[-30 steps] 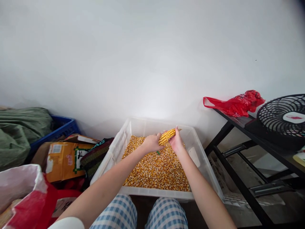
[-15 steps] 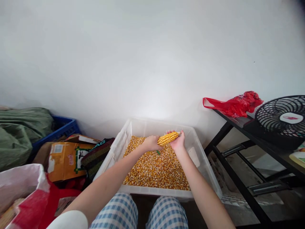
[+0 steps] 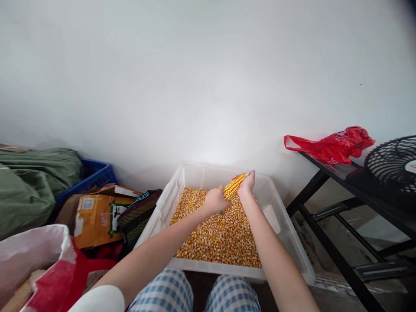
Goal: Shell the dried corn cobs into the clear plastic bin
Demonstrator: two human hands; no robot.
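A yellow corn cob (image 3: 234, 187), covered in kernels, is held at a slant above a translucent plastic bin (image 3: 178, 263). My left hand (image 3: 217, 200) is closed round its lower left end. At the upper right end my right hand (image 3: 247, 184) grips it, with the fingers partly hidden behind the cob. Loose corn kernels (image 3: 217, 242) cover the floor of the bin below both hands. A small green piece (image 3: 222, 212) lies among them, just under the cob.
To the left are a red and white sack (image 3: 55, 277), an orange carton (image 3: 94, 221), a dark mesh bag (image 3: 138, 216) and a blue crate (image 3: 100, 173) under green cloth. On the right, a black folding table (image 3: 351, 177) bears a red plastic bag (image 3: 338, 145) and a fan (image 3: 393, 162).
The cob has tilted more steeply, its right end rising, and both hands have turned with it. The whole view has shifted slightly, so the surroundings sit farther right.
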